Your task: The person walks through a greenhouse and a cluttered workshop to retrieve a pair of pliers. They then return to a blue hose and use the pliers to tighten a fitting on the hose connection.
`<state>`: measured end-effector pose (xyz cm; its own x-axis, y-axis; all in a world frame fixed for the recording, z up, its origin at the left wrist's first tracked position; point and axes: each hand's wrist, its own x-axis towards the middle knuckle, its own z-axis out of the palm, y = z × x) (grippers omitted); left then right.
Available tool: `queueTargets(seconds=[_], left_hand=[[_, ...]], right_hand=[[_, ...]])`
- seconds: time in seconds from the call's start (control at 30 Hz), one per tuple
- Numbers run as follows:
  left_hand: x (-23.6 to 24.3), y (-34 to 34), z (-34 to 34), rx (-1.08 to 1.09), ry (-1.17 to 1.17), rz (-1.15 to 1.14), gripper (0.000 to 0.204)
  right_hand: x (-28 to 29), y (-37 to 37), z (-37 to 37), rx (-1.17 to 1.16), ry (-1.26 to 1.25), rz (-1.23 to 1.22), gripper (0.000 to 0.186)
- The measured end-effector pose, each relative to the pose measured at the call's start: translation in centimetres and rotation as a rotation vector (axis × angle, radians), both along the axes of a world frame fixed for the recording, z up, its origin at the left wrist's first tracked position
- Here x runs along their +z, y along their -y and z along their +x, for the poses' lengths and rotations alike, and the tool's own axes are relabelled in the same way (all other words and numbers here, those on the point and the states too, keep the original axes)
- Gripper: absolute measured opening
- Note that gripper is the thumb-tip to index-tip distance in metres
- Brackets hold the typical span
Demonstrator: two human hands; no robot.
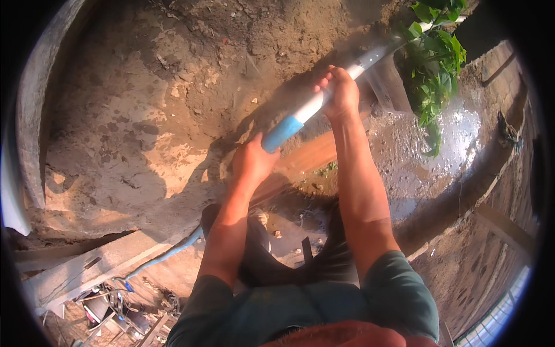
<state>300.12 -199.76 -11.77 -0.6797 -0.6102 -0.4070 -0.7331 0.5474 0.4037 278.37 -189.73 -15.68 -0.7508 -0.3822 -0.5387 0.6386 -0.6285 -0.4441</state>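
Note:
A long white pipe (312, 104) with a blue sleeve (282, 133) at its lower end runs diagonally from the middle toward the upper right, past green leaves (436, 69). My left hand (254, 162) is closed round the blue end, its fingertips partly hidden. My right hand (341, 95) grips the white section farther up, its fingers curled over the pipe. The far part of the pipe looks wet and hazy, and its end lies among the leaves. A reddish board (309, 153) lies beneath the pipe, between my forearms.
Rough soil (144, 81) spreads at the upper left beside a curved grey plank (33, 127). Wet, shining ground (439, 162) is at the right, bordered by a ledge (491, 173). A blue hose (167, 254) runs along a beam (87, 272) above scattered scrap (115, 312) at the lower left.

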Motion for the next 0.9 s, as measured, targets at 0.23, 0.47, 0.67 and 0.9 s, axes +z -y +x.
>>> queueTargets(seconds=[0.23,0.47,0.67,0.9], left_hand=[[0.1,0.7,-1.1,-0.079,0.072,-0.202,0.05],[0.4,-0.5,-0.7,-0.081,0.057,-0.294,0.046],[0.5,-0.5,-1.3,-0.044,0.015,-0.158,0.049],[-1.9,2.6,-1.8,0.025,-0.131,0.716,0.027]], right_hand=[[-0.8,1.0,0.5,-0.045,0.004,0.149,0.011],[-0.5,2.0,0.6,-0.099,0.054,0.258,0.012],[-1.0,0.9,0.5,-0.047,0.012,0.112,0.012],[-3.3,-0.7,-0.3,0.07,0.007,-0.455,0.009]])
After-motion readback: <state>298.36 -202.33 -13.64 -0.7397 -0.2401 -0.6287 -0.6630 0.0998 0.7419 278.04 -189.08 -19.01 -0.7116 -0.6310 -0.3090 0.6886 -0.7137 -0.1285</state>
